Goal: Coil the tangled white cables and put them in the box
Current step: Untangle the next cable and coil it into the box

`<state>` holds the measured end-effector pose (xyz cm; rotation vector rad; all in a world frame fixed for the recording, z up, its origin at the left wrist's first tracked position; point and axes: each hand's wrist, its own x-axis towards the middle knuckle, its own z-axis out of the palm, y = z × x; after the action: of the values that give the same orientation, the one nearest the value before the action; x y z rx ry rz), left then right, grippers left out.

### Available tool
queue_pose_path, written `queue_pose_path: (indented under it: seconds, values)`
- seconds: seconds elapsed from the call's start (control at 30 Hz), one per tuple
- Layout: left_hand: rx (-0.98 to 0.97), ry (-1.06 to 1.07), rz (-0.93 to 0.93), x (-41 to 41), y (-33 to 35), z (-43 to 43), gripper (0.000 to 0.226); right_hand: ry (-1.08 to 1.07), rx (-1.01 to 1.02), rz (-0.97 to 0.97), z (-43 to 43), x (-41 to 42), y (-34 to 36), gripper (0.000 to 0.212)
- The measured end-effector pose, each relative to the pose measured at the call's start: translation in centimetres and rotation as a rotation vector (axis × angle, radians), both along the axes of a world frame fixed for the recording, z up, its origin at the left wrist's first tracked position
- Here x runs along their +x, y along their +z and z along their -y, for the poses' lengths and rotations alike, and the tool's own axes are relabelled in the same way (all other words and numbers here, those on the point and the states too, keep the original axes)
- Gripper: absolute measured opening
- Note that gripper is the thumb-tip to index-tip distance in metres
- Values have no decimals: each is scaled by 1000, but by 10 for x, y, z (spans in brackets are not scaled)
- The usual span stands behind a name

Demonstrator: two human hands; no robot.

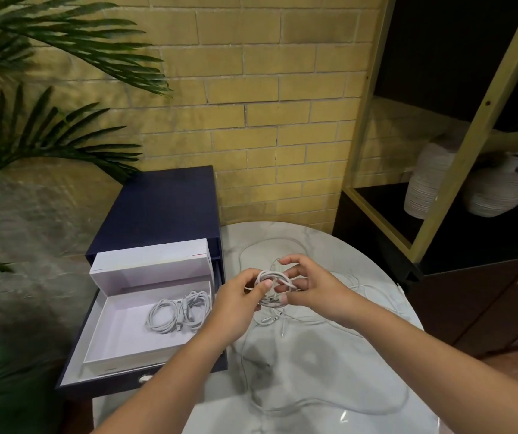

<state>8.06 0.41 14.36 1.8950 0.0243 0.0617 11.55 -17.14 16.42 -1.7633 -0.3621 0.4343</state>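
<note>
A small coil of white cable (271,288) hangs above the marble table (314,355), held between both hands. My left hand (236,308) pinches its left side with thumb and fingers. My right hand (309,289) grips its right side with curled fingers. Loose white cable (373,296) trails from the coil and loops over the tabletop. To the left stands an open white box (120,336) with its lid tilted up at the back. Two coiled white cables (178,311) lie inside it.
The white box sits in the pulled-out drawer of a dark blue cabinet (164,208) next to the table. Palm fronds (32,136) reach in from the left. A black and gold shelf (458,151) with white vases (429,180) stands at the right.
</note>
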Motion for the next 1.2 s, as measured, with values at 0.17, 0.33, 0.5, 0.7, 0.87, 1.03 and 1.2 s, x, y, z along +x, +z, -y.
queue_pose_path:
  seconds: [0.17,0.33,0.5,0.7,0.87,1.03,1.2]
  values:
    - [-50,28,-26,1,-4,1,9,-30,-24,31,8,1,-6,51]
    - [-69,47,-24,2,-3,13,12,-124,-21,40,15,9,-11,31]
    - [53,-10,-66,1,0,30,12,-169,35,26,26,12,-9,17]
    - [168,15,-89,1,3,52,13,-169,-76,155,43,16,-6,6]
    - [473,48,-33,-1,7,63,27,-108,-442,626,56,16,-3,9]
    - [690,-6,2,-8,16,68,31,24,-594,1029,72,28,8,6]
    - [468,-10,-77,-1,18,73,24,3,-592,1052,80,39,7,8]
